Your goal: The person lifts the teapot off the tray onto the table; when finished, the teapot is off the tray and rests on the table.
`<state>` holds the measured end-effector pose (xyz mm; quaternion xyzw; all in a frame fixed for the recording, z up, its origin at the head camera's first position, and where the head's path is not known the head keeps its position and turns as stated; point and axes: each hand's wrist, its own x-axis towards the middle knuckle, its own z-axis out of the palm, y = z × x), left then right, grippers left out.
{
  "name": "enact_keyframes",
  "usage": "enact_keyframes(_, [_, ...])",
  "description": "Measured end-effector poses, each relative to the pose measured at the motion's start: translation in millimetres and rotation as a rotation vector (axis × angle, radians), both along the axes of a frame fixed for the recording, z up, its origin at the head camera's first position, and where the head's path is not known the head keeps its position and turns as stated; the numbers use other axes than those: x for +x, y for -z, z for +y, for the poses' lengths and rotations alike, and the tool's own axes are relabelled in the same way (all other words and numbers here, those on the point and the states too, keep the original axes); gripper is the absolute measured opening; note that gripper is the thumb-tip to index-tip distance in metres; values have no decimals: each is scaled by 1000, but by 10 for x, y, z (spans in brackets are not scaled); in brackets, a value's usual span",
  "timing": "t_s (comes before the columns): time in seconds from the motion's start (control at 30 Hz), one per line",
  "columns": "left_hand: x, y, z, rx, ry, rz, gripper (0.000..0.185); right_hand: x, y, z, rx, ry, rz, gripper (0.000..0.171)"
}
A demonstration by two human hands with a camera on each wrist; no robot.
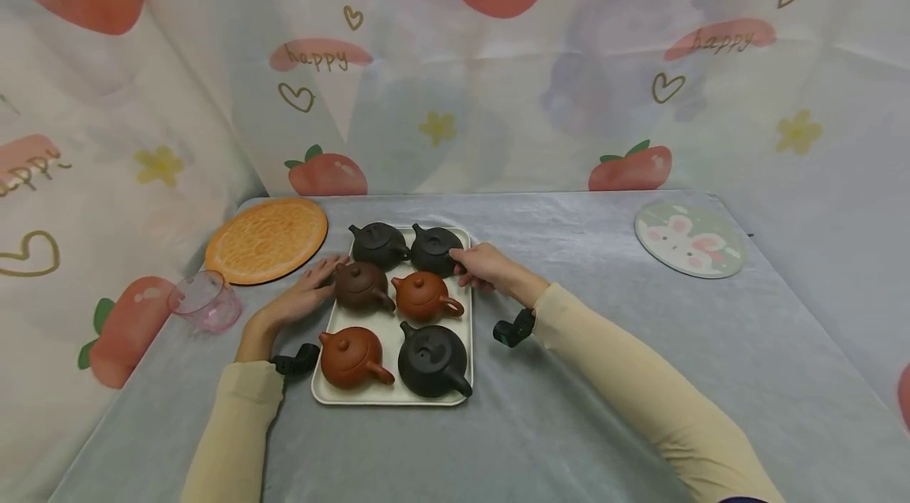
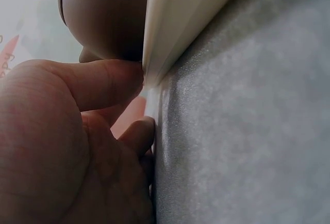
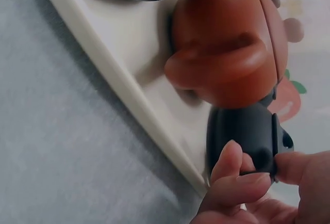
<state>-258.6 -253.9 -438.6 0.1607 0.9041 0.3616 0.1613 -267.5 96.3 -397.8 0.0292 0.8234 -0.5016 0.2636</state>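
A cream rectangular tray (image 1: 391, 400) carries several teapots. At its back right, my right hand (image 1: 490, 266) pinches the handle of a black teapot (image 1: 434, 250) between thumb and fingers; the right wrist view shows this black teapot (image 3: 240, 131) upright. Another black teapot (image 1: 380, 245) sits beside it at the back left. My left hand (image 1: 309, 294) rests against the tray's left side, its thumb touching the rim (image 2: 170, 22) next to a dark brown teapot (image 1: 361, 287). A reddish-brown teapot (image 1: 421, 296) stands mid-right. In front are another reddish-brown teapot (image 1: 350, 357) and a larger black one.
A round orange mat (image 1: 266, 241) lies at the back left, with a pink clear glass (image 1: 206, 302) in front of it. A round rabbit-patterned mat (image 1: 690, 240) lies at the back right. Grey cloth (image 1: 569, 424) covers the table, and printed curtains hang behind and beside it.
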Motion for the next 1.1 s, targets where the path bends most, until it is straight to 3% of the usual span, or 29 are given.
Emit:
enact_keyframes(0.37, [-23, -54, 8, -4, 16, 23, 57, -21, -82, -40, 28, -2, -42, 46])
enact_keyframes(0.6, [-40, -79, 15, -6, 3, 14, 58, -66, -92, -26, -73, 0, -103, 45])
enact_keyframes(0.8, [-36, -85, 15, 6, 7, 23, 58, -47, -89, -15, -127, -22, -97, 43])
enact_keyframes(1.1, [-18, -2, -1, 2, 21, 42, 56, -11, 22, 16, -189, -6, -100, 44])
